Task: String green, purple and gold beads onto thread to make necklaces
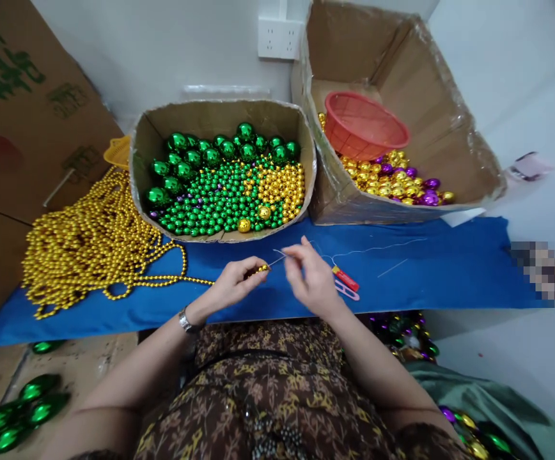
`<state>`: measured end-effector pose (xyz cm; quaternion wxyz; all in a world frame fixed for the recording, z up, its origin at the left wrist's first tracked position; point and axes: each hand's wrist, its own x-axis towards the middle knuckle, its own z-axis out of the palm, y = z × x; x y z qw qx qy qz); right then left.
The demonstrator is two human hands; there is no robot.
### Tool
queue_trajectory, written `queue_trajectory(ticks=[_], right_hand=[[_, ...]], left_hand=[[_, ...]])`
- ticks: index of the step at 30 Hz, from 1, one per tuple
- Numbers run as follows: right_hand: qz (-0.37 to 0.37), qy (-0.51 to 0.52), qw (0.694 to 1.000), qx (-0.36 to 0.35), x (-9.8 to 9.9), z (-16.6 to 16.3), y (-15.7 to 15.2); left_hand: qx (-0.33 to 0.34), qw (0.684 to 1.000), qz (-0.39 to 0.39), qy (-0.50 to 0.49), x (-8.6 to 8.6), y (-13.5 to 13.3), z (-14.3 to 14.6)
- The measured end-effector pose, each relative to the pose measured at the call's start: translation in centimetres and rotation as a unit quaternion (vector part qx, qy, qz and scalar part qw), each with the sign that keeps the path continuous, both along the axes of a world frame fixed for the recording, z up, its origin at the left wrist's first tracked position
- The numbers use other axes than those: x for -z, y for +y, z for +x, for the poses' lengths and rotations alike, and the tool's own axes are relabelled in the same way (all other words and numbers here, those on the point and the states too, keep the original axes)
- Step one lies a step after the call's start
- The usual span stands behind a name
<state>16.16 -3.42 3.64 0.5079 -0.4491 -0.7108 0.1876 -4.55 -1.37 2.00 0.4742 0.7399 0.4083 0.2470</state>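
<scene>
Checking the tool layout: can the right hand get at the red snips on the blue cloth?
Probably yes: the red snips lie just beside the right hand with nothing between, though its fingers pinch a thread.

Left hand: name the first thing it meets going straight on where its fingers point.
The left hand, pinching small gold beads, points rightward. It would probably first meet the thin silvery wire pinched by the right hand, though depth is unclear.
</scene>
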Motion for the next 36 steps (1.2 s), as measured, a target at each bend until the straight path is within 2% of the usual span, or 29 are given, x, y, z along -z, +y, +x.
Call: queue_trajectory(ticks=[1, 3, 5, 8, 12, 15, 19, 22, 28, 36], right_hand=[[0.015, -0.112, 0.994, -0.012, 0.4, 0.0, -0.2], [0.047, -0.257, 0.965, -0.014, 1.1, 0.2, -0.3], [0.061, -0.327, 0.943, 0.0, 1.5, 0.7, -0.4], [0.054, -0.386, 0.921, 0.012, 1.5, 2.2, -0.6], [0.005, -0.407, 0.913, 0.015, 1.5, 5.5, -1.2], [-0.036, -0.405, 0.913, 0.032, 2.1, 8.4, -2.3], [-0.076, -0.414, 0.901, 0.106, 3.9, 10.9, -4.1], [-0.118, -0.415, 0.894, 0.125, 5.8, 11.5, -5.1], [-0.154, -0.437, 0.877, 0.131, 8.7, 10.8, -5.5], [-0.181, -0.461, 0.86, 0.123, 9.7, 10.7, -5.3]], left_hand=[[0.011, 1.0, -0.025, -0.013, -0.2, 0.0, 0.2], [0.029, 0.998, -0.057, -0.019, -0.3, 0.0, 0.6], [0.055, 0.996, -0.069, -0.008, -0.3, 0.0, 0.8], [0.084, 0.995, -0.042, 0.039, -0.1, -0.1, 0.1], [0.067, 0.987, -0.008, 0.146, 0.3, 0.0, -2.7], [0.061, 0.981, -0.012, 0.184, 0.9, -0.1, -5.6], [0.06, 0.974, -0.023, 0.216, 1.6, -0.9, -9.0], [0.047, 0.971, -0.028, 0.231, 2.1, -1.7, -10.6], [0.029, 0.968, -0.019, 0.248, 3.0, -2.6, -11.3], [0.005, 0.97, 0.027, 0.243, 4.9, -3.1, -11.1]])
